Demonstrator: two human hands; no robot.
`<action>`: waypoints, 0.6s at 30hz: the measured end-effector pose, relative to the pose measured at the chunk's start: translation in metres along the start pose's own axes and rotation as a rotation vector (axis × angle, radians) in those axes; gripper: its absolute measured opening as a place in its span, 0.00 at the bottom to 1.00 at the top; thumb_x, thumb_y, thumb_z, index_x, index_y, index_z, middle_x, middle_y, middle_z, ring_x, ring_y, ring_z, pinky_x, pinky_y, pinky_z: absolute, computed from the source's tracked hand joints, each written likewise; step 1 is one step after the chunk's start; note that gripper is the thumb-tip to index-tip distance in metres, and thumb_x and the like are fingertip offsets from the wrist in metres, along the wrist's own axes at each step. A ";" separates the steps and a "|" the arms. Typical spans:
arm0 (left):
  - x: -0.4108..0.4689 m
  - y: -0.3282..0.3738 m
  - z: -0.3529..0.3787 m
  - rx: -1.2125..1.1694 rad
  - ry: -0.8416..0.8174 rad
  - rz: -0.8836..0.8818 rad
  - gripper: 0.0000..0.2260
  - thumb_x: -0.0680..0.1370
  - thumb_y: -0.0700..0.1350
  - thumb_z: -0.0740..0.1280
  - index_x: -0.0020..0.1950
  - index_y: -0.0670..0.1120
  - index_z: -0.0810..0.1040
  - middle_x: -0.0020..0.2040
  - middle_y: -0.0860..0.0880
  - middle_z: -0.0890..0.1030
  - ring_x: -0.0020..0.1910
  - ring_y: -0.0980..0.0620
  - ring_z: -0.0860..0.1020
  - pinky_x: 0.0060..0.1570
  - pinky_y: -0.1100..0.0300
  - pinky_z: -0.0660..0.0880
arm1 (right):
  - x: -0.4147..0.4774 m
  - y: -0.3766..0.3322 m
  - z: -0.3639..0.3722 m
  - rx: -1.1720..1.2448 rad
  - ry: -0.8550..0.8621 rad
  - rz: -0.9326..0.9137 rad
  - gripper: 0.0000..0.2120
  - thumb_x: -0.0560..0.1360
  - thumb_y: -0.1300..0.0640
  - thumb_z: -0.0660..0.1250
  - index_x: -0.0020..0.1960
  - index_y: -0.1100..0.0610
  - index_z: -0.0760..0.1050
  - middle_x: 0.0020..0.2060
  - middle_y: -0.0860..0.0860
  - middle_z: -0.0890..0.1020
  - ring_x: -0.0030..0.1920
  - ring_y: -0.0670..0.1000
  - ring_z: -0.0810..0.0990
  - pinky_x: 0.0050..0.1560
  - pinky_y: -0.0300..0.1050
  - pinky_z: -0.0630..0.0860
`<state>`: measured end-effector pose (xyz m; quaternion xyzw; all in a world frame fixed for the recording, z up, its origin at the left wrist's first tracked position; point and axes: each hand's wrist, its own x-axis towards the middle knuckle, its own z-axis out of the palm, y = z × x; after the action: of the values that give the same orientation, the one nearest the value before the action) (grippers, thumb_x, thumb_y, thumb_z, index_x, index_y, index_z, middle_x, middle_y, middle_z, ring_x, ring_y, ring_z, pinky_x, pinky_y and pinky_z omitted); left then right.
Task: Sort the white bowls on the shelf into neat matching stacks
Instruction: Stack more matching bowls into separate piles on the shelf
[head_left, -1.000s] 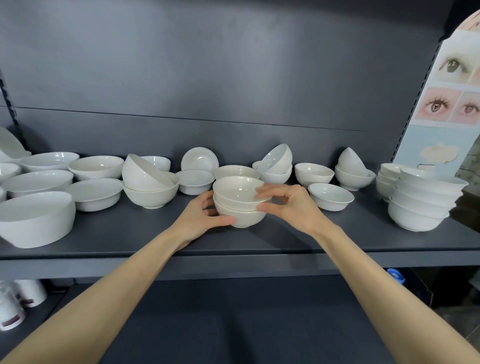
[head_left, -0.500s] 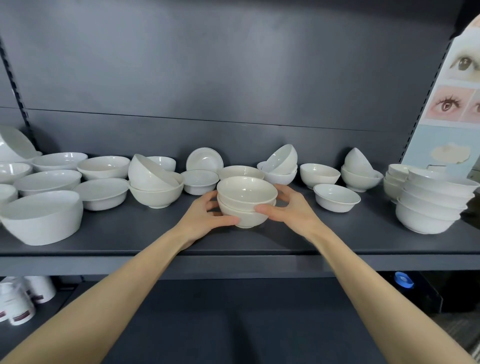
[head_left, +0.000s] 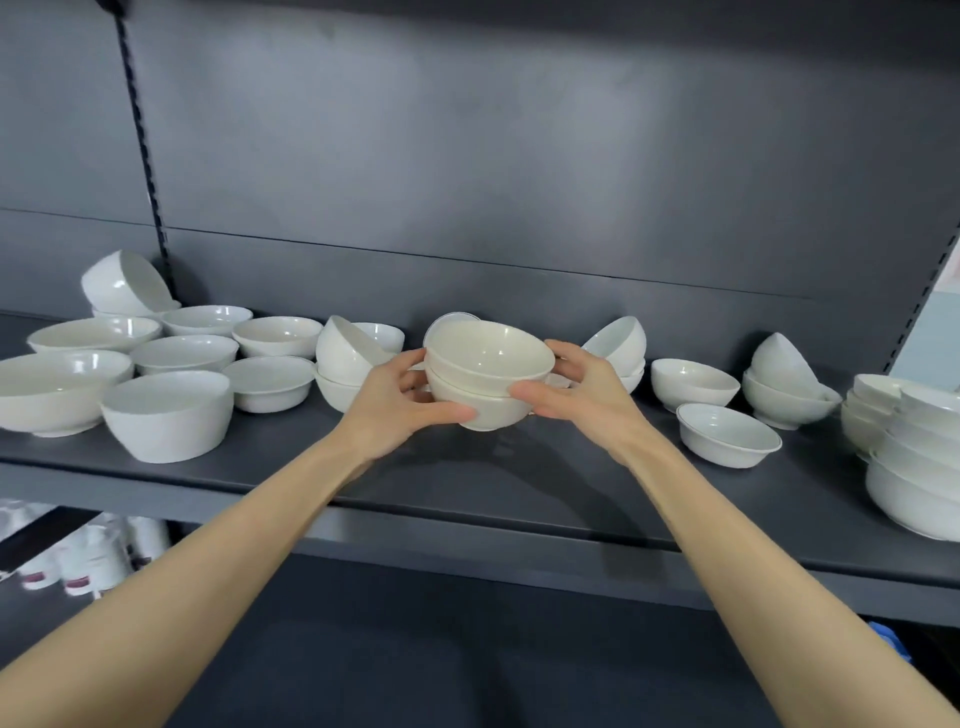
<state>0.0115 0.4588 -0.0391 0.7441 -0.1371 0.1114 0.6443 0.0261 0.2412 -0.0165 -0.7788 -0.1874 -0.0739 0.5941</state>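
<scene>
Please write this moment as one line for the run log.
left grip: holds two-bowl stack | right grip: holds same stack | stack: upright, apparently just above shelf

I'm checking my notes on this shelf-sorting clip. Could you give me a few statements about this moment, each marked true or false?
1. The left hand and the right hand both hold the two-bowl stack. True.
2. The tallest stack stands at the shelf's left end. False: it stands at the right end.
3. To the right of the held stack, a tipped bowl leans inside another bowl. True.
4. The shelf is white like the bowls. False: it is dark grey.
5. The lone bowl near the right hand lies upside down. False: it sits upright, opening upward.
</scene>
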 end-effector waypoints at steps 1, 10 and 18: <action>-0.001 0.003 -0.003 0.008 0.023 0.001 0.28 0.65 0.35 0.78 0.60 0.48 0.72 0.51 0.52 0.82 0.47 0.57 0.81 0.40 0.73 0.75 | 0.003 -0.004 0.003 0.008 -0.009 -0.013 0.22 0.68 0.57 0.77 0.60 0.52 0.75 0.57 0.48 0.81 0.61 0.48 0.78 0.56 0.52 0.80; 0.011 0.030 -0.049 0.147 0.154 0.059 0.30 0.63 0.42 0.81 0.60 0.50 0.71 0.52 0.54 0.80 0.46 0.60 0.82 0.42 0.69 0.77 | 0.042 -0.039 0.029 0.077 -0.112 -0.070 0.20 0.69 0.58 0.75 0.60 0.54 0.76 0.55 0.49 0.82 0.56 0.48 0.81 0.52 0.46 0.81; 0.047 0.027 -0.097 0.369 0.163 0.074 0.34 0.62 0.52 0.81 0.63 0.47 0.72 0.58 0.52 0.78 0.58 0.54 0.75 0.49 0.70 0.69 | 0.086 -0.046 0.063 0.103 -0.118 -0.073 0.21 0.69 0.59 0.76 0.60 0.54 0.75 0.55 0.50 0.82 0.55 0.48 0.81 0.48 0.42 0.82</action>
<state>0.0476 0.5487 0.0158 0.8325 -0.0889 0.2183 0.5014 0.0806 0.3291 0.0363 -0.7427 -0.2539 -0.0399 0.6184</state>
